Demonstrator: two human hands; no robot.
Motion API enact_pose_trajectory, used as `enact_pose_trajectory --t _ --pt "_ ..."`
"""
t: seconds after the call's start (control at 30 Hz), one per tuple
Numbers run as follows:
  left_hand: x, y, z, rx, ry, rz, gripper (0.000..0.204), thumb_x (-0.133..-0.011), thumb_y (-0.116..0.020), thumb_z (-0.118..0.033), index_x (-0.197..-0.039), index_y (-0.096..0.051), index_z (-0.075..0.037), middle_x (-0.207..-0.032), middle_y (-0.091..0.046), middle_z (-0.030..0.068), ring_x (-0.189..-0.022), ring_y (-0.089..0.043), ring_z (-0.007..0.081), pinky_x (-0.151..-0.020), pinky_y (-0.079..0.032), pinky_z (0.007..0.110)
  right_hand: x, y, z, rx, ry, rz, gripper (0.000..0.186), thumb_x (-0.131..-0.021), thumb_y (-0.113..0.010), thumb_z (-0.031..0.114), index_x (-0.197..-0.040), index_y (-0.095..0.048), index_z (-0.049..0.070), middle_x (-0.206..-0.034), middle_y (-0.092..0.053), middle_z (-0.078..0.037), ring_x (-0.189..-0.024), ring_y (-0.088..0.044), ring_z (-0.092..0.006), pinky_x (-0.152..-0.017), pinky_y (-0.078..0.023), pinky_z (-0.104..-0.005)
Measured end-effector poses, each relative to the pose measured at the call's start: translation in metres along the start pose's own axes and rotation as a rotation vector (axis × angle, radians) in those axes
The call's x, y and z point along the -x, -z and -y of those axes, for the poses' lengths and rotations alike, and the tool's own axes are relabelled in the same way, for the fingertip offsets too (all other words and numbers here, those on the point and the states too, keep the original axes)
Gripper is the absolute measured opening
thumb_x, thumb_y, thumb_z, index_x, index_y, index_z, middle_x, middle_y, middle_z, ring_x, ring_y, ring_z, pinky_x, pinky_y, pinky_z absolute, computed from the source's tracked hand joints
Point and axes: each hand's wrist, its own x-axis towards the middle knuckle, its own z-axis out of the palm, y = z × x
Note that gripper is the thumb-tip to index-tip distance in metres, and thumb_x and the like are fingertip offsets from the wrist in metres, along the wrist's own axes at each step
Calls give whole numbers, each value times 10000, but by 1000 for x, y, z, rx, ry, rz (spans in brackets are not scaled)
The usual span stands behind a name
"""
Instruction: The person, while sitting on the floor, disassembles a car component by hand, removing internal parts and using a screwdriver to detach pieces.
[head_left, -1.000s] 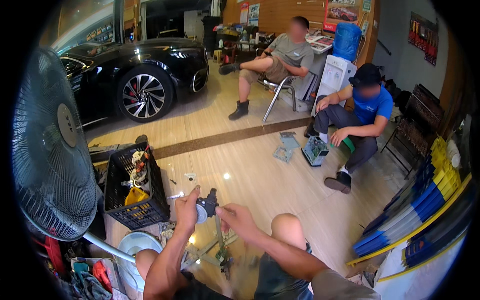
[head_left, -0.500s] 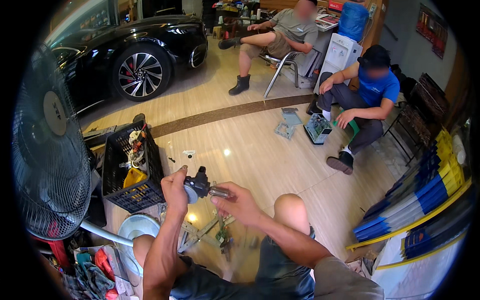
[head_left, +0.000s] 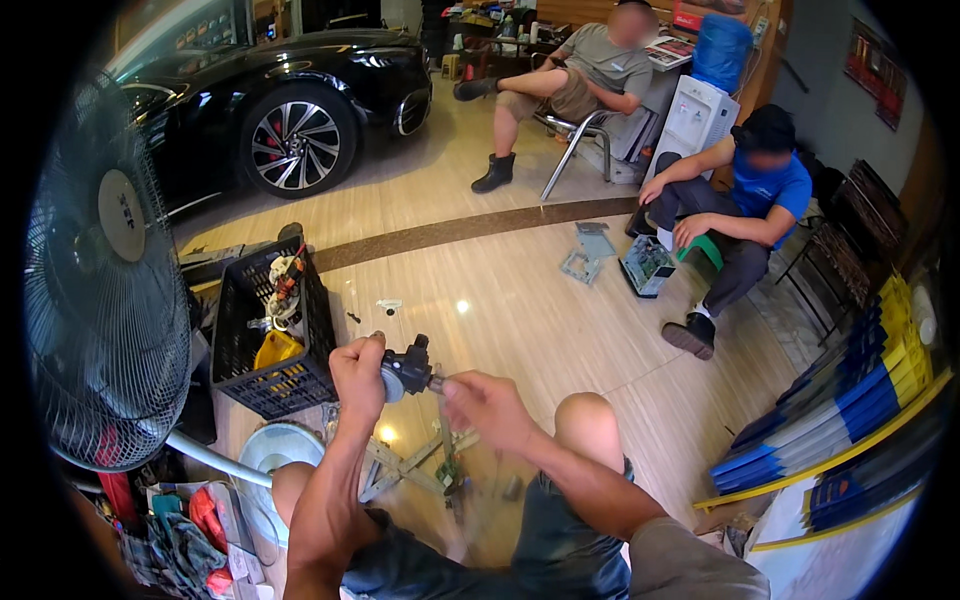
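Note:
My left hand (head_left: 358, 378) is closed around a black motor-like part (head_left: 408, 366) with a round grey disc on its near side. A short knob sticks up from the part's top. At its right end shows a small metal piece (head_left: 436, 384), with the fingers of my right hand (head_left: 488, 408) closed on it; they are slightly smeared by motion and hide most of it. Below my hands, crossed metal bars (head_left: 408, 472) lie on the floor with a small green-and-dark assembly (head_left: 450, 470) beside them.
A black crate (head_left: 270, 375) of loose parts stands left, near a large fan (head_left: 120, 270) and a round pale basin (head_left: 280, 450). Two people sit at the far right, one by an opened metal case (head_left: 648, 268). A black car (head_left: 290, 120) stands behind; blue-yellow panels (head_left: 830, 400) lean right.
My right hand has shifted a little right and now covers more of the metal piece. The nearer seated person's hand has moved closer to the opened case. The whole view has shifted slightly.

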Motion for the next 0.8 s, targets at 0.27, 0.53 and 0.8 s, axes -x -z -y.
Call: enact_pose_trajectory --t 0.27,0.53,0.8 --pt "5 -4 -10 -121 -99 18 402 -853 -592 -213 -550 -453 12 -510 -400 -39 -523 -353 47 -452 -262 303 -2 10 6 -193 -195 91 408 -1025 -469 362 -1041 -623 -16 -766 -652 -93 -643 -633 -140 -580 -510 -270" --pt "4 3 -16 -33 -65 -10 395 -850 -594 -165 -533 -429 2 -509 -372 -52 -514 -328 41 -460 -251 292 -1 4 9 -23 109 12 450 -1028 -447 398 -1078 -600 -22 -757 -636 -90 -621 -615 -140 -584 -505 -278" --pt "1 -2 -13 -13 -83 -12 403 -861 -592 -163 -535 -414 -9 -524 -354 -63 -521 -310 35 -465 -241 286 -6 8 -4 -173 -1 33 474 -1027 -450 408 -1164 -575 -28 -808 -646 -93 -637 -621 -146 -576 -501 -290"
